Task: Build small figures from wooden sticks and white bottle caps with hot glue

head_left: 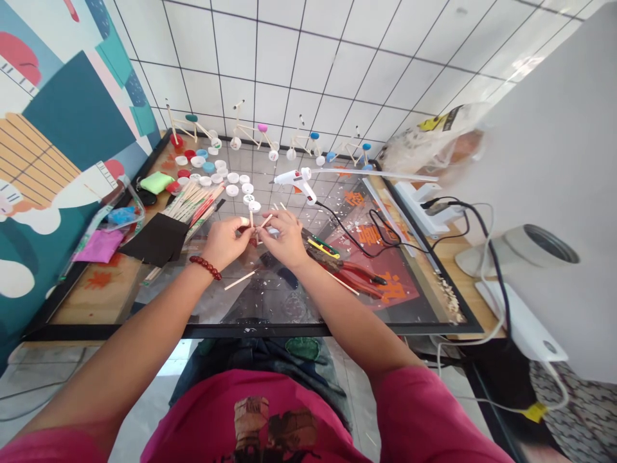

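My left hand, with a dark red bead bracelet at the wrist, pinches a short wooden stick that points up. Beside it my right hand is closed on another short wooden stick, tilted to the right. The fingertips of both hands nearly meet over the glass tabletop, and I cannot tell whether the sticks are joined. A loose stick lies just below my hands. Behind them rests a white glue gun on its side, a long clear glue stick running out of its back.
Several bottle caps lie behind my left hand. Small stick-and-cap bicycle models stand along the tiled wall. To the left are a bundle of sticks and black sheets. Red-handled pliers and the glue gun's cable lie right.
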`<state>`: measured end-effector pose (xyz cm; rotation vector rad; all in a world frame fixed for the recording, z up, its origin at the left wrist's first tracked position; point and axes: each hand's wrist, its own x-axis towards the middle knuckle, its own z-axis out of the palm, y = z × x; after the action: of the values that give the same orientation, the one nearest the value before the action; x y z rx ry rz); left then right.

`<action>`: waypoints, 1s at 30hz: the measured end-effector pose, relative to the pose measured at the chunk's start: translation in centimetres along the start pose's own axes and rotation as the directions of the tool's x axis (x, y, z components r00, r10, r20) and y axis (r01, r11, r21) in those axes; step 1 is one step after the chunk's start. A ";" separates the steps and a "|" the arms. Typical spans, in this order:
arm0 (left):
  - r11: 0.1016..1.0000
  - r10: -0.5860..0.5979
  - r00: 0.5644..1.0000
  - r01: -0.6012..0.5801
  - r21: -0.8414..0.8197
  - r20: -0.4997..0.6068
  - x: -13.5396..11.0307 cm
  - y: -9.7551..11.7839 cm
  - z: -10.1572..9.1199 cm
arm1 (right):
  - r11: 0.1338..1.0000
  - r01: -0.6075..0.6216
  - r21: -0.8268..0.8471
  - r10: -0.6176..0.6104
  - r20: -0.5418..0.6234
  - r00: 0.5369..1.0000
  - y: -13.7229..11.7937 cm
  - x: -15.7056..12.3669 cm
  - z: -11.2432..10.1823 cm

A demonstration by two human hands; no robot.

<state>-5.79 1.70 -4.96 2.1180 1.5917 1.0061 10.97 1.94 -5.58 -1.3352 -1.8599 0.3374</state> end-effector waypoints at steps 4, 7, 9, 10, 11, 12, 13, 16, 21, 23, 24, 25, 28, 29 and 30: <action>0.999 0.029 1.000 -0.029 -0.015 -0.008 0.0 -0.1 0.0 | 1.000 0.011 0.004 -0.011 -0.005 1.000 0.1 0.0 0.1; 1.000 0.017 1.000 -0.017 -0.002 -0.010 0.0 -0.1 0.0 | 1.000 0.013 0.004 -0.013 -0.004 1.000 0.1 0.0 0.1; 1.000 0.011 1.000 -0.011 0.007 -0.010 0.0 -0.1 0.0 | 1.000 0.012 0.004 -0.012 -0.003 1.000 0.1 0.0 0.0; 1.000 0.012 1.000 -0.012 0.008 -0.010 0.0 -0.1 0.0 | 1.000 0.010 0.004 -0.010 -0.002 1.000 0.1 0.0 0.0; 1.000 0.014 1.000 -0.013 0.006 -0.009 0.0 -0.1 0.0 | 1.000 0.009 0.003 -0.009 0.000 1.000 0.1 0.0 0.0; 1.000 0.014 1.000 -0.014 0.004 -0.009 0.0 -0.1 0.0 | 1.000 0.008 0.003 -0.008 0.002 1.000 0.1 0.0 0.0; 1.000 0.012 1.000 -0.012 0.004 -0.008 0.0 -0.1 0.0 | 1.000 0.007 0.003 -0.007 0.004 1.000 0.1 0.0 0.0; 1.000 0.004 1.000 -0.004 0.010 -0.006 0.0 -0.1 0.0 | 1.000 0.004 0.003 -0.005 0.010 1.000 0.0 0.0 0.0; 1.000 0.000 1.000 0.000 -0.002 0.000 0.0 -0.2 0.1 | 1.000 -0.006 -0.008 0.006 0.023 1.000 0.0 -0.1 -0.1; 1.000 -0.004 1.000 0.004 -0.008 0.004 0.0 -0.2 0.1 | 1.000 -0.008 -0.008 0.008 0.023 1.000 0.0 -0.1 -0.1; 1.000 -0.002 1.000 0.002 -0.011 0.005 0.0 -0.2 0.1 | 1.000 -0.008 -0.006 0.008 0.021 1.000 -0.1 -0.1 -0.1; 1.000 0.001 1.000 -0.001 -0.012 0.002 0.0 -0.2 0.1 | 1.000 -0.008 -0.004 0.008 0.019 1.000 -0.1 -0.1 -0.1; 1.000 0.004 1.000 -0.004 -0.011 0.000 0.0 -0.1 0.0 | 1.000 -0.010 -0.006 0.010 0.018 1.000 -0.1 -0.1 -0.1; 1.000 0.002 1.000 -0.002 -0.011 0.003 0.0 -0.1 0.0 | 1.000 -0.012 -0.008 0.012 0.020 1.000 -0.2 0.0 -0.1; 1.000 -0.002 1.000 0.002 -0.009 0.006 0.0 -0.1 0.0 | 1.000 -0.013 -0.010 0.013 0.023 1.000 -0.2 0.0 -0.2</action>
<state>-5.83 1.75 -4.97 2.1111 1.5827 1.0032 10.97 1.79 -5.39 -1.3560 -1.8753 0.3517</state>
